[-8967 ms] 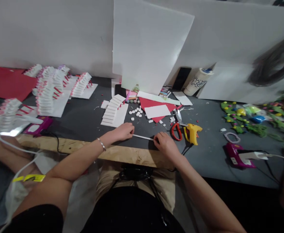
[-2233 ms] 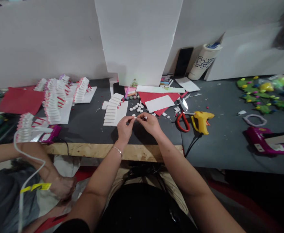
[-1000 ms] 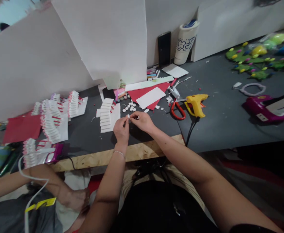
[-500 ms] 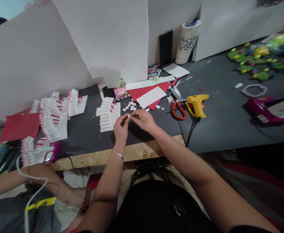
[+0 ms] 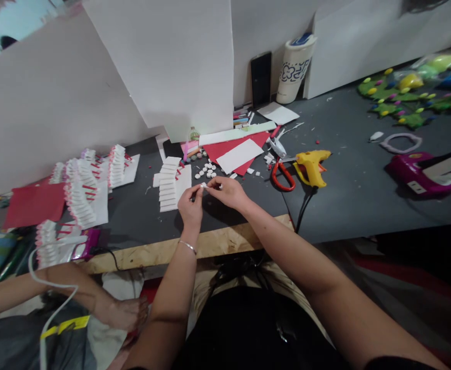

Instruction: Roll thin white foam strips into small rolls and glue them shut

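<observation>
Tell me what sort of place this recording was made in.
Probably a craft workspace: a yellow glue gun and red-handled scissors lie on the dark tabletop, and several similar small white models stand toward the left.

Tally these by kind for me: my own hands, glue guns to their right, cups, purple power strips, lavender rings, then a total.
Your own hands: 2, left hand and right hand
Glue guns to their right: 1
Cups: 1
Purple power strips: 2
Lavender rings: 1
Total: 7
</observation>
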Demonstrator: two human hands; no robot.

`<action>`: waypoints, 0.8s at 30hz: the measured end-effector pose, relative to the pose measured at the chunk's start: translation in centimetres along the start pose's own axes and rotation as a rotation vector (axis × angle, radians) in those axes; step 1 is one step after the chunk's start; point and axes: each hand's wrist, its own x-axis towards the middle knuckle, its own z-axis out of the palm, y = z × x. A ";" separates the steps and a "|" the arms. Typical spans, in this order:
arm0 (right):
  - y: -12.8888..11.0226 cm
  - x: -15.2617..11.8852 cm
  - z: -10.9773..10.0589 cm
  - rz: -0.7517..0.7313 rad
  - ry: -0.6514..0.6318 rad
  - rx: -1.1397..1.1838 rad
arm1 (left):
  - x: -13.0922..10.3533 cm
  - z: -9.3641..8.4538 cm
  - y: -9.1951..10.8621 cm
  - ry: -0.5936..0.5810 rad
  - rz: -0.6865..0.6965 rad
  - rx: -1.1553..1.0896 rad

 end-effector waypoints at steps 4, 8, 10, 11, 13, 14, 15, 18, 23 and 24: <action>0.0 0.0 0.1 -0.025 -0.026 0.105 | 0.0 0.0 0.1 0.010 -0.012 0.001; -0.1 0.0 0.3 -0.051 -0.035 0.136 | -0.1 0.1 0.0 0.014 0.003 0.016; -0.1 0.0 0.4 -0.061 -0.030 0.131 | -0.1 0.2 -0.1 0.027 0.030 0.030; -0.1 0.0 0.4 -0.063 -0.024 0.125 | -0.1 0.2 -0.2 0.034 0.049 0.041; -0.1 0.0 0.5 -0.065 -0.010 0.111 | -0.2 0.3 -0.2 0.039 0.090 0.071; -0.1 0.0 0.5 -0.066 -0.001 0.103 | -0.3 0.3 -0.2 0.036 0.111 0.090; -0.1 -0.1 0.5 -0.068 0.009 0.097 | -0.3 0.3 -0.2 0.031 0.130 0.109; 0.0 -0.1 0.5 -0.069 0.029 0.080 | -0.5 0.3 0.1 0.006 0.185 0.148; 0.0 -0.1 0.5 -0.047 0.045 0.055 | -0.5 0.4 0.2 -0.035 0.236 0.195; 0.0 -0.1 0.5 -0.044 0.049 0.053 | -0.5 0.4 0.2 -0.041 0.243 0.199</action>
